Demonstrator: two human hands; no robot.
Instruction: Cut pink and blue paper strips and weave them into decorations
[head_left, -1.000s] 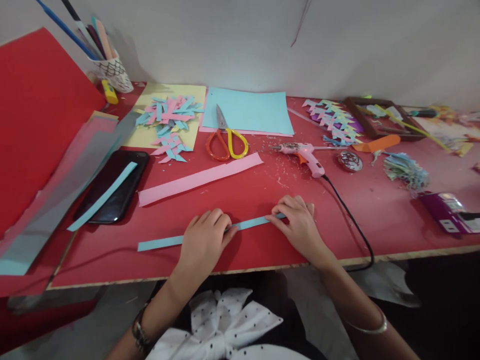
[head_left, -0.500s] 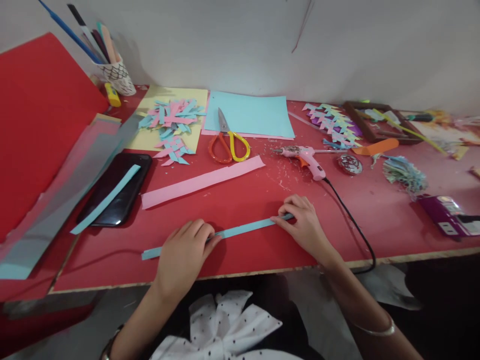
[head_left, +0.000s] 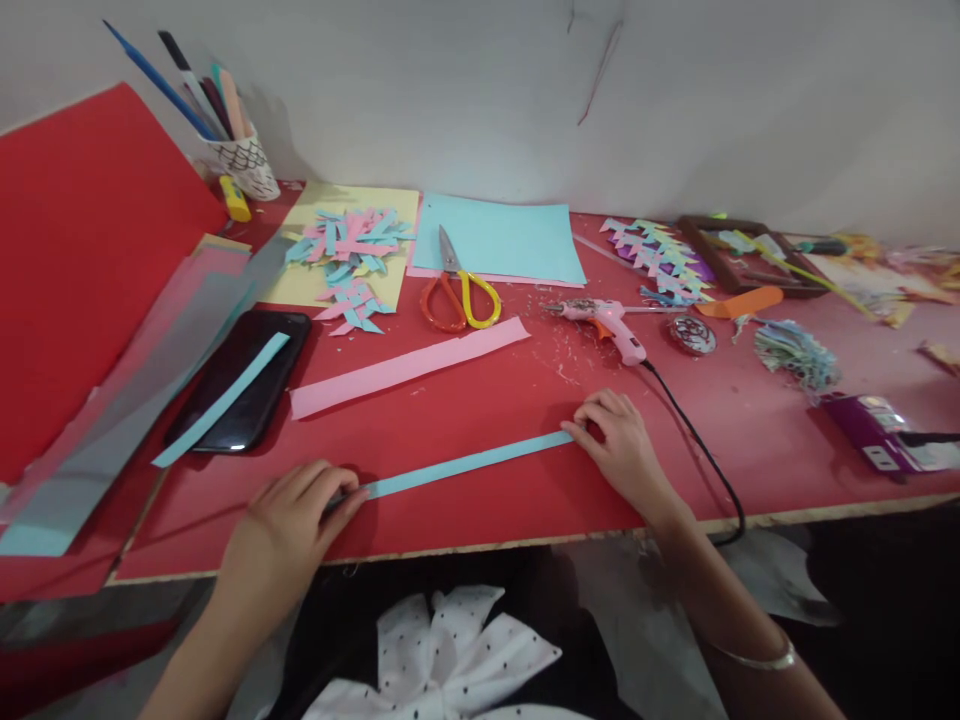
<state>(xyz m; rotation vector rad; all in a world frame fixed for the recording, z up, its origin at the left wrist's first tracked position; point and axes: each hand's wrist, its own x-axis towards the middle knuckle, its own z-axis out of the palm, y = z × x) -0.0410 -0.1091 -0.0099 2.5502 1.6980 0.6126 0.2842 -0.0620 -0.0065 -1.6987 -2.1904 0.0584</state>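
A narrow light-blue paper strip (head_left: 469, 463) stretches between my two hands, low over the red tabletop near its front edge. My left hand (head_left: 289, 515) pinches the strip toward its left end, thumb and fingers pressed together. At the other end, my right hand (head_left: 616, 440) grips the strip between thumb and fingers. Behind it lies a wider pink paper strip (head_left: 409, 368). Another light-blue strip (head_left: 225, 398) rests across a black phone (head_left: 259, 400) to the left. Scissors (head_left: 459, 290) with one red and one yellow handle lie farther back.
A pink glue gun (head_left: 611, 323) with a black cord sits right of centre. Folded paper pieces (head_left: 352, 245) are heaped on a yellow sheet, beside blue sheets (head_left: 502, 235). A pen cup (head_left: 247, 165) stands back left; a purple extension socket (head_left: 885, 435) lies at right.
My left hand has slid leftward along the blue strip to near its left end, so more of the strip shows between my hands. My right hand keeps its grip on the right end.
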